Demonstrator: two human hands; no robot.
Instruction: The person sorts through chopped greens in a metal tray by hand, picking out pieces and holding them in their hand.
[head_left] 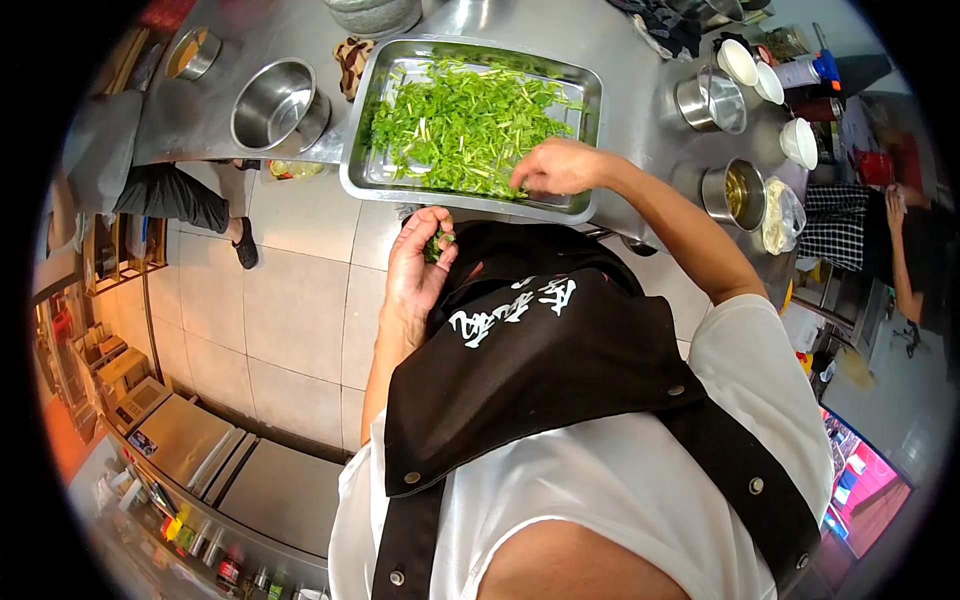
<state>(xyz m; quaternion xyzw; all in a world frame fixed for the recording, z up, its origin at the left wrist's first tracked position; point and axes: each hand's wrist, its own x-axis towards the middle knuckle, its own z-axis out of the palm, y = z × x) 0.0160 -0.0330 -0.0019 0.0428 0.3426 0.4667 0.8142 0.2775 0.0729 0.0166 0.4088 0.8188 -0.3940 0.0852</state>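
Chopped green herbs (460, 115) lie spread in a rectangular metal tray (352, 150) on the steel counter. My left hand (420, 258) is in front of the tray's near left corner, palm up, its fingers curled around a small bunch of greens (436, 244). Over the tray's near right part is my right hand (558, 167), its fingers bent down into the herbs by the near rim. Whether those fingertips hold any leaves is hidden.
Left of the tray stand an empty metal pot (280, 105) and a smaller pot (193, 53). Metal pots (711, 100), white bowls (737, 62) and a plastic bag (783, 216) are at the right. Other people (175, 195) stand at both sides.
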